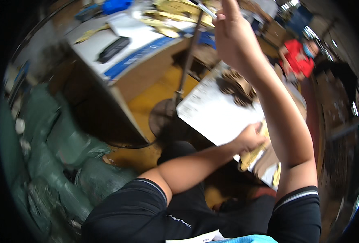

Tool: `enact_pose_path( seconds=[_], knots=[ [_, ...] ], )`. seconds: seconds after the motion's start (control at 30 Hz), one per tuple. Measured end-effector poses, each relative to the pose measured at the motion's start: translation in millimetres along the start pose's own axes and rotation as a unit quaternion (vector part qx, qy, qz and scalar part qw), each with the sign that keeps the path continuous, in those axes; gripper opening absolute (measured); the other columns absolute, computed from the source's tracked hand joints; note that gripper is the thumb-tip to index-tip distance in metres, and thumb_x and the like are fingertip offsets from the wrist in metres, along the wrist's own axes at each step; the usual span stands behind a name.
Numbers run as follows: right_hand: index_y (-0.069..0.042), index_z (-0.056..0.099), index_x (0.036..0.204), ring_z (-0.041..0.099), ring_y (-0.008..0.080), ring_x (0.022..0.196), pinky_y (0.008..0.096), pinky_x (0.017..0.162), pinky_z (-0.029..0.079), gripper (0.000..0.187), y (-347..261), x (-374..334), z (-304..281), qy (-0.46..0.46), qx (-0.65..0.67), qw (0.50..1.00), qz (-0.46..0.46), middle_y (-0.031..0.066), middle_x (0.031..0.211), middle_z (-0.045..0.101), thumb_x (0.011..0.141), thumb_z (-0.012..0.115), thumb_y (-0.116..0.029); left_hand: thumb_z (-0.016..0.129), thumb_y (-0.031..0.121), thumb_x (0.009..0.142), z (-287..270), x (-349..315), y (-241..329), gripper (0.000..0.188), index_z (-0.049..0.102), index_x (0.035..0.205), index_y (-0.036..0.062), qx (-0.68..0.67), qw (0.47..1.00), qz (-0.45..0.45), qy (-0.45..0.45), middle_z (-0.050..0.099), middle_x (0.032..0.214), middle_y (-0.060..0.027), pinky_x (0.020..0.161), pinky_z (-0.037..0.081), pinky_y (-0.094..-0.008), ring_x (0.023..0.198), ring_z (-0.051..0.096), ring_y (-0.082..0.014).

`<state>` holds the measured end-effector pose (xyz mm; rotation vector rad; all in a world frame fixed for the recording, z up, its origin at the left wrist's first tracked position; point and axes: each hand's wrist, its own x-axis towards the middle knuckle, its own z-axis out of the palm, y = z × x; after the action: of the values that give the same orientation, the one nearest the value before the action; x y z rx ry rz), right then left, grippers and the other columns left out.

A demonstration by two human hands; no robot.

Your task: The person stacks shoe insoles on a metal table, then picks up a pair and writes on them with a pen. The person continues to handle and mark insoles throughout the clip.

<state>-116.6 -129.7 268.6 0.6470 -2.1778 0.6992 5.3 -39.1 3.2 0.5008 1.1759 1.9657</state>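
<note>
My right hand is raised high in front, its fingers closed round a thin pale stick that looks like a pen or brush; blur hides its kind. Lower down, my left hand is over the near edge of the white table, fingers curled against a flat yellow piece. More yellow pieces lie just below that hand, beside flat brown pieces. A stack of curved brown pieces rests farther back on the same table, partly behind my right forearm.
At the left stands a desk with a black case and yellow pieces. A metal pole on a round base rises between the desk and table. Green sacks fill the left floor. A person in red sits beyond the table.
</note>
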Motion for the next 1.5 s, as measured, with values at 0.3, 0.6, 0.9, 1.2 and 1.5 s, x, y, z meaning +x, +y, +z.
enact_pose_path(
  seconds=[0.3, 0.6, 0.9, 1.2, 1.5],
  knots=[
    [0.01, 0.056, 0.158, 0.075, 0.0339, 0.129, 0.0424, 0.109, 0.061, 0.057, 24, -339, -301, 0.111, 0.526, 0.755, 0.374, 0.015, 0.12, 0.075, 0.119, 0.057, -0.032, 0.088, 0.008, 0.098, 40, -36, 16, 0.054, 0.066, 0.146, -0.0017, 0.027, 0.976, -0.054, -0.208, 0.079, 0.128, -0.0084, 0.106, 0.061, -0.036, 0.114, 0.076, -0.0168],
    [-0.002, 0.071, 0.114, 0.06, 0.0103, 0.087, 0.0248, 0.08, 0.05, 0.036, 54, -457, -291, 0.213, -0.057, 0.913, 0.342, 0.0048, 0.109, 0.067, 0.126, 0.05, -0.028, 0.087, 0.006, 0.099, 78, -34, -24, 0.047, 0.068, 0.142, 0.0001, 0.076, 0.972, -0.084, -0.205, 0.08, 0.126, -0.0065, 0.102, 0.06, -0.0325, 0.114, 0.075, -0.0136],
    [0.0, 0.08, 0.117, 0.051, 0.0011, 0.076, 0.0208, 0.066, 0.043, 0.039, 47, -455, -281, 0.078, 0.255, 0.806, 0.528, -0.0077, 0.088, 0.063, 0.094, 0.097, -0.027, 0.086, 0.004, 0.099, 88, -37, -38, 0.047, 0.068, 0.143, 0.0001, 0.131, 0.965, -0.112, -0.198, 0.079, 0.129, -0.0081, 0.105, 0.06, -0.035, 0.117, 0.075, -0.0159],
    [-0.003, 0.076, 0.108, 0.047, 0.002, 0.081, 0.022, 0.071, 0.041, 0.025, 59, -458, -272, 0.076, 0.266, 0.826, 0.491, -0.0098, 0.089, 0.056, 0.101, 0.09, -0.023, 0.088, 0.015, 0.103, 87, -32, -32, 0.038, 0.073, 0.133, -0.0009, 0.214, 0.95, -0.063, -0.218, 0.08, 0.116, -0.004, 0.093, 0.06, -0.03, 0.104, 0.073, -0.0103],
    [-0.004, 0.07, 0.109, 0.053, 0.0019, 0.088, 0.023, 0.077, 0.047, 0.018, 67, -455, -255, 0.083, 0.342, 0.791, 0.5, -0.0081, 0.095, 0.06, 0.108, 0.081, -0.018, 0.085, 0.018, 0.106, 86, -32, -25, 0.033, 0.075, 0.13, -0.0013, 0.14, 0.957, -0.161, -0.194, 0.081, 0.113, -0.0051, 0.091, 0.06, -0.0292, 0.1, 0.074, -0.0108]
  ],
)
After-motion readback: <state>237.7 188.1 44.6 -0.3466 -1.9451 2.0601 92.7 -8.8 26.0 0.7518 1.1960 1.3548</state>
